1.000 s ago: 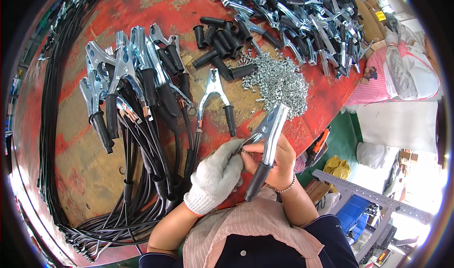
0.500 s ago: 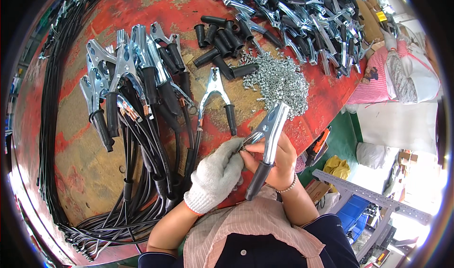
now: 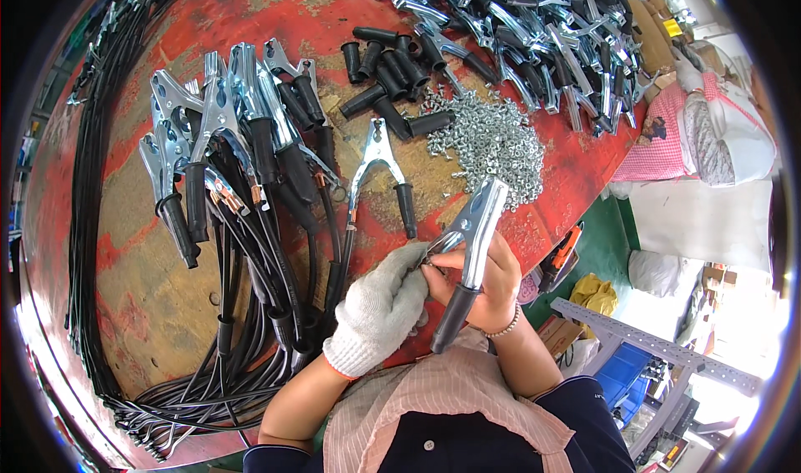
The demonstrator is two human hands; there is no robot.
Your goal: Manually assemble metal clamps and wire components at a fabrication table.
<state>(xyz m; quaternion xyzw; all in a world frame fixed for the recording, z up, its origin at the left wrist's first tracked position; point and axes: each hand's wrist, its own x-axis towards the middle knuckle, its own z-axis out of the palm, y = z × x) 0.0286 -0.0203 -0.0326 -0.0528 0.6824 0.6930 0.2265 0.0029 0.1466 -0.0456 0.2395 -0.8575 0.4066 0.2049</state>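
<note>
Between my hands is a silvery spring clamp (image 3: 479,233), with a black sleeve (image 3: 455,319) over one handle pointing down towards me. My left hand (image 3: 377,310), in a white knit glove, is closed around the end of the clamp's bare handle. My bare right hand (image 3: 496,294) curls behind the clamp, its thumb and finger pinched at that same handle end. What sits between those fingertips is too small and covered to make out. Just beyond my left hand lies another clamp (image 3: 378,149), a cable at one handle and a black sleeve on the other.
To the left, several clamps (image 3: 219,114) lie with black cables (image 3: 259,260). Loose black sleeves (image 3: 392,77) and a heap of small metal screws (image 3: 492,143) lie farther back. A large pile of clamps (image 3: 542,39) covers the far right of the red, worn table (image 3: 142,152).
Both hands and the clamp have shifted very slightly left. The grip looks the same, and the things on the table have not moved.
</note>
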